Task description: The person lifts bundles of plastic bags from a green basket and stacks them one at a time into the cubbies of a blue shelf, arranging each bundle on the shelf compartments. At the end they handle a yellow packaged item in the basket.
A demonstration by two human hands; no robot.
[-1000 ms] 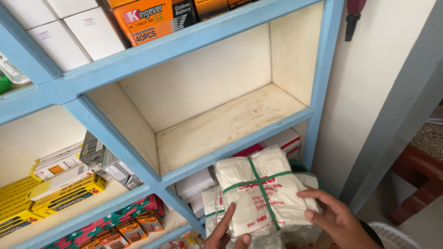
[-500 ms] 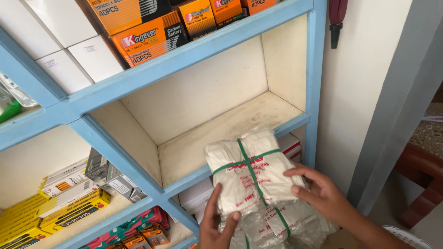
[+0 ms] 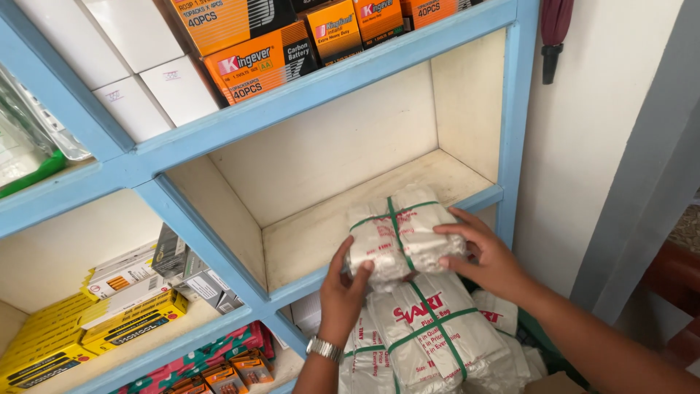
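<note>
Bundle of plastic bags point(image 3: 397, 233), gripped by left hand point(image 3: 346, 284) and right hand point(image 3: 485, 255), now higher, reaching the bare shelf point(image 3: 328, 233).

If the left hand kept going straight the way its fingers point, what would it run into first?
The left hand already grips the white plastic-wrapped bundle tied with green string. Pushed on, that bundle would probably land on the bare wooden shelf floor, then meet the cream back wall; depth is unclear.
</note>
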